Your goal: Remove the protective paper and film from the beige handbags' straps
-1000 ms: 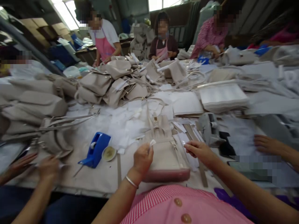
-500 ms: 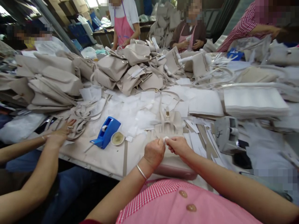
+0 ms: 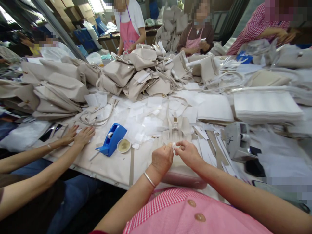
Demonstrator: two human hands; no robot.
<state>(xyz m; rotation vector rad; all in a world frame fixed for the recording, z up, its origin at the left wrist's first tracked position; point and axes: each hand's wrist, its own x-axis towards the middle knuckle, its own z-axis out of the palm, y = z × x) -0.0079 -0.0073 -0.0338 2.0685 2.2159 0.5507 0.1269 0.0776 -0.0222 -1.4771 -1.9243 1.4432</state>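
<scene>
My left hand [image 3: 162,159] is closed, and a small white piece [image 3: 174,145], perhaps paper or foam, shows at its fingertips. The thumb and forefinger of my right hand [image 3: 188,153] pinch the same piece from the other side. Both hands are over the near part of a beige handbag [image 3: 185,125] that lies before me. Its strap [image 3: 168,105] loops away across the table, and a gold buckle [image 3: 175,120] sits on it. Part of the bag is hidden beneath my hands.
A blue tape dispenser [image 3: 114,138] and a small round dish [image 3: 123,146] lie to the left. Nearby are a co-worker's hands [image 3: 84,136]. To the right are a grey tape dispenser [image 3: 236,139] and stacked white sheets [image 3: 266,105]. Beige bags [image 3: 143,58] pile up beyond.
My right fingers have loosened and spread slightly around the white piece; my left hand barely moved. At the left, the co-worker's hands now lie flat, and the beige item under them is gone from there.
</scene>
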